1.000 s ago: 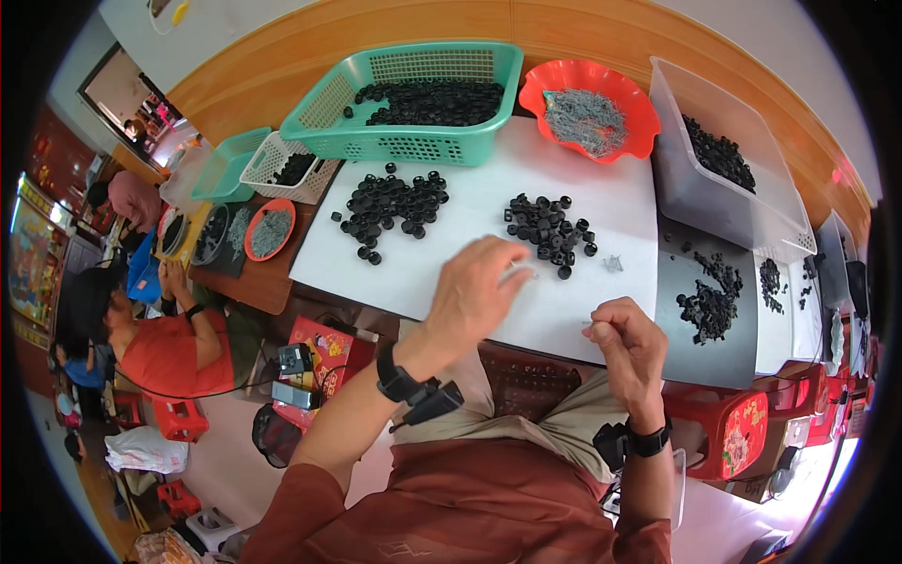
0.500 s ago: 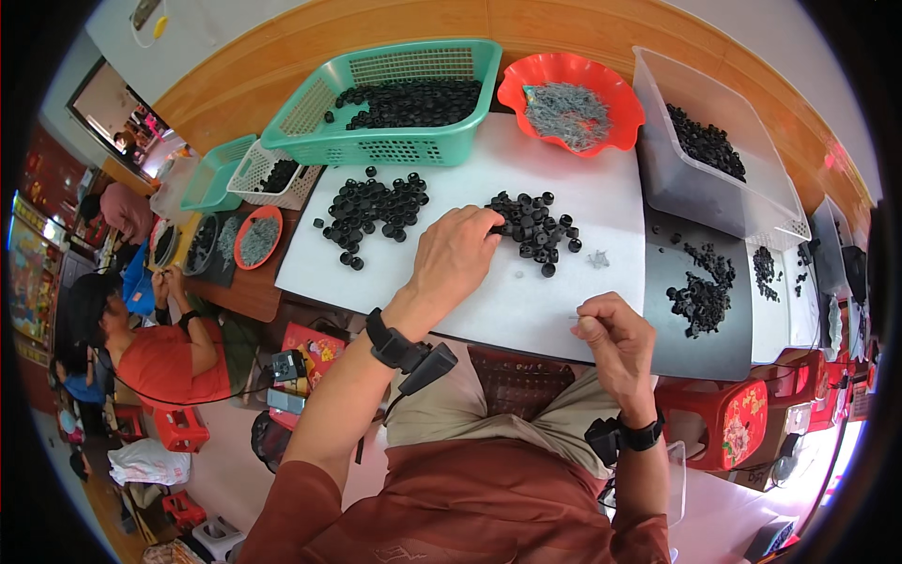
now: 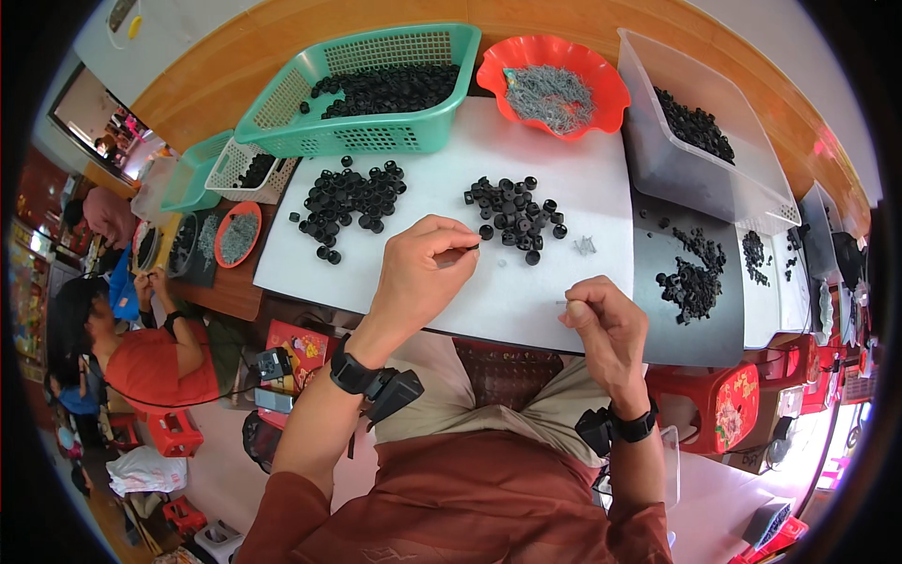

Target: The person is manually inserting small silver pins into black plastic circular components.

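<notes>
Red printed box (image 3: 299, 344), perhaps a package, under the table's edge.

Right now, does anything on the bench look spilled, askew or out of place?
Nothing stands out. The black parts sit in two loose piles on the white sheet, more lie on the grey mat, and the green basket and red bowl stand upright. Both hands, left hand and right hand, hover near the sheet's front edge.

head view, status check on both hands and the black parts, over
Left hand pinching a small black part, fingers closed. Right hand pinching a thin metal piece. Loose pile of black parts just beyond the left hand on the white board. Nothing between them.
</notes>
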Demonstrator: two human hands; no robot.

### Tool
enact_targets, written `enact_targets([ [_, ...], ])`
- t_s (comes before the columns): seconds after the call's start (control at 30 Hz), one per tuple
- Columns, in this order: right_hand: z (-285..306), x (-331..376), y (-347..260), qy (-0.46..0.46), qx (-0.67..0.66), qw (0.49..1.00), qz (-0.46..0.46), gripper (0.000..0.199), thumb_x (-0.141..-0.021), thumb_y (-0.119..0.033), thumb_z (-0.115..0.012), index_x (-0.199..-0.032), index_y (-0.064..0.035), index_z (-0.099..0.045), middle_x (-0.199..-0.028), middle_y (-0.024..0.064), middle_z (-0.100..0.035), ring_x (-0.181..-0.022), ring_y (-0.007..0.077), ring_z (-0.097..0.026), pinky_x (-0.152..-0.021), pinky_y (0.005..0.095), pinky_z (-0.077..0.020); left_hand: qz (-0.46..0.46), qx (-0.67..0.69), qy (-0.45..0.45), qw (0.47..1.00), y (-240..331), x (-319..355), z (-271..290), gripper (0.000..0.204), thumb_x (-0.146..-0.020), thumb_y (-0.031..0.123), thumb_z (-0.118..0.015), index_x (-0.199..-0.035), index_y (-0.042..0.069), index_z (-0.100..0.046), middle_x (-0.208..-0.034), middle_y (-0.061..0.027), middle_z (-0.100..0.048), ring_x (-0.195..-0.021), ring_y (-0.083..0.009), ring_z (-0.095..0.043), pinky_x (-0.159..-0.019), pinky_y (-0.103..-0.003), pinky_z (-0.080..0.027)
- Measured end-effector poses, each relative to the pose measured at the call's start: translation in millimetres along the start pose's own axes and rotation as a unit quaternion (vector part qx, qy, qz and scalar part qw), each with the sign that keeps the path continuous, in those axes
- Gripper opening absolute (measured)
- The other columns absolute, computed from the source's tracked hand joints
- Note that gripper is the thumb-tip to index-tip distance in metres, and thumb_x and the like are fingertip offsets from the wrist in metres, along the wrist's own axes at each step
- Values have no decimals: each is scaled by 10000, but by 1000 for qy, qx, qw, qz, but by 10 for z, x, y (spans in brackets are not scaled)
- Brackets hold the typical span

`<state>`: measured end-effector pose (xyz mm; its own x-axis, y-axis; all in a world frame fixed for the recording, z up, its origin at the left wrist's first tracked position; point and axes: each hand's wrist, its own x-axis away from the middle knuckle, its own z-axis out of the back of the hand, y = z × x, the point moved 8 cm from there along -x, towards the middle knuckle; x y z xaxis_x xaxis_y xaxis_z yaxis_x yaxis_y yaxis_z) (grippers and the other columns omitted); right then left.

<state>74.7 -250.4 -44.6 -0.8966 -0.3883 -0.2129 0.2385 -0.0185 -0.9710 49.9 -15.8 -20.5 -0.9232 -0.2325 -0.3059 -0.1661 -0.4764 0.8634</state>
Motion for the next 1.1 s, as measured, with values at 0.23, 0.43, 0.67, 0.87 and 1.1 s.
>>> enact_targets([
  [0.23,-141,-105,-181,-6,2,1000,15,77,-911,10,-670,-988,13,-673,-917,64,-657,-764,106,-582,-694,240,-482,75,118,-67,988,31,167,-188,243,-829,-56,-731,-1063,-32,-668,-1039,-89,-694,-905,-129,-684,-824,-262,-590],
  [0.43,-259,-133,-315,-28,62,996,60,95,-885,39,-679,-978,21,-680,-929,89,-671,-769,146,-608,-704,261,-500,75,136,-95,983,183,288,-307,367,-818,-64,-741,-1145,-26,-580,-1022,-108,-697,-915,-135,-688,-856,-278,-586],
  [0.67,-289,-100,-304,-31,66,996,60,93,-883,41,-678,-973,17,-683,-932,100,-676,-795,164,-634,-717,278,-517,54,130,-110,984,257,357,-397,350,-822,-67,-735,-1134,-29,-579,-1021,-112,-698,-929,-143,-696,-864,-291,-589],
  [0.87,-300,-78,-332,-44,117,989,73,87,-877,38,-679,-959,9,-678,-902,119,-680,-800,225,-662,-707,306,-528,49,120,-109,986,250,371,-405,331,-827,-66,-730,-1123,-21,-587,-999,-106,-704,-912,-147,-704,-853,-291,-596],
  [1.1,-355,-44,-348,-64,161,978,118,89,-868,24,-690,-952,8,-664,-904,134,-675,-773,282,-668,-675,342,-537,21,88,-113,990,280,384,-419,314,-824,-52,-732,-1103,-16,-593,-992,-112,-714,-893,-158,-719,-841,-296,-601],
])
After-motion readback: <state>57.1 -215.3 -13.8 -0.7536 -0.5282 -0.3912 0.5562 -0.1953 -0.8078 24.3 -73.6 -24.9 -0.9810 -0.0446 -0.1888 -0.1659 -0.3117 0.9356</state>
